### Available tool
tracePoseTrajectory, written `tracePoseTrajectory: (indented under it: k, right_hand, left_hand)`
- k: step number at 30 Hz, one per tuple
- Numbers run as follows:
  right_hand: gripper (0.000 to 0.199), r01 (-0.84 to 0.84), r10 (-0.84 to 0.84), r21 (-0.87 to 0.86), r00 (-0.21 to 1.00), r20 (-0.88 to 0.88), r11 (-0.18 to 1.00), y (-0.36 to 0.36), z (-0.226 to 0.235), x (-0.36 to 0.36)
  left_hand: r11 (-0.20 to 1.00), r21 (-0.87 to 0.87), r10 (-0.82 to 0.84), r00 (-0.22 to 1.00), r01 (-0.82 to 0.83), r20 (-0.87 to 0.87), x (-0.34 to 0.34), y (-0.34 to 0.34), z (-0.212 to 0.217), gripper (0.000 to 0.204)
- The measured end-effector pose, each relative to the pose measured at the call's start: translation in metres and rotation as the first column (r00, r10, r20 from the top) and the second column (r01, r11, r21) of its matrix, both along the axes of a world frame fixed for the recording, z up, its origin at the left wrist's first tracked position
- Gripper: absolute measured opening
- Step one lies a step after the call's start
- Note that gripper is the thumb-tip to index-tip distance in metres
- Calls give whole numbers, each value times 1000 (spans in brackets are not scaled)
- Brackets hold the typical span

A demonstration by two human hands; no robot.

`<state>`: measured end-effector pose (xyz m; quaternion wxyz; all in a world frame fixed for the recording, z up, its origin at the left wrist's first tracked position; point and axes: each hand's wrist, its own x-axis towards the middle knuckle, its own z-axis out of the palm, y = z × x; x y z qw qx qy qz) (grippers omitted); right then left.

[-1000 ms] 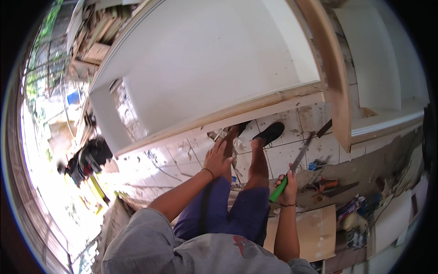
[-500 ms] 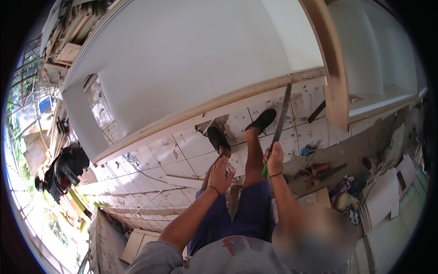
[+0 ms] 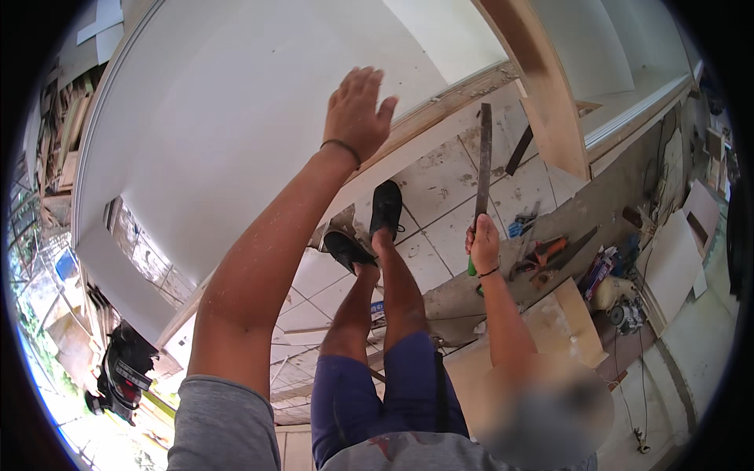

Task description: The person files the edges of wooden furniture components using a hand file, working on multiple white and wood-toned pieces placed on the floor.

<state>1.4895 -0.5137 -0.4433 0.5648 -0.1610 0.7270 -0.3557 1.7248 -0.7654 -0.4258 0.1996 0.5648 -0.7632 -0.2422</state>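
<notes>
My left hand (image 3: 356, 114) reaches out over the big white-surfaced cabinet (image 3: 236, 102), palm down with its fingers stretched and nothing in it. Whether it touches the panel or hovers above, I cannot tell. My right hand (image 3: 482, 245) is closed around the green handle (image 3: 472, 267) of a long, flat, dark file (image 3: 484, 153). The file's blade points away from me, its tip near the cabinet's bare wooden edge (image 3: 459, 98) and apart from it. An upright wooden board (image 3: 550, 102) stands just right of the tip.
An orange-handled saw (image 3: 561, 255) and other tools lie at the right. Beside them are a wooden offcut (image 3: 580, 314) and a round metal-and-beige device (image 3: 620, 306). Stained white tiles (image 3: 448, 235) lie underfoot. A black backpack-like bundle (image 3: 126, 373) sits at the left.
My left hand has swung up and away from near my knee to over the cabinet panel. My feet have shifted. The file stays in my right hand, now more upright in view.
</notes>
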Motion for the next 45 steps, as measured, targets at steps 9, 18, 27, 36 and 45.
tracePoseTrajectory:
  k: [9, 18, 27, 36, 45]
  right_hand:
    - [42, -184, 181, -8, 974, -138, 983, -31, -23, -32]
    - [39, -409, 410, 68, 866, -285, 910, -111, 14, 52]
    - [37, -366, 370, 60, 908, -198, 929, -55, 14, 10]
    - [30, -367, 348, -15, 894, -281, 930, -119, 8, 101]
    - [37, -301, 305, 53, 922, -237, 952, -21, -5, 88]
  left_hand:
    - [981, 159, -115, 993, 109, 25, -139, -56, -35, 78]
    - [906, 422, -77, 993, 31, 94, -72, -123, -40, 109]
    - [886, 417, -341, 896, 204, 285, -124, -73, -27, 92]
    - [957, 141, -290, 885, 255, 366, -37, -152, -35, 82]
    - [818, 482, -471, 846, 313, 251, -68, -65, -34, 87]
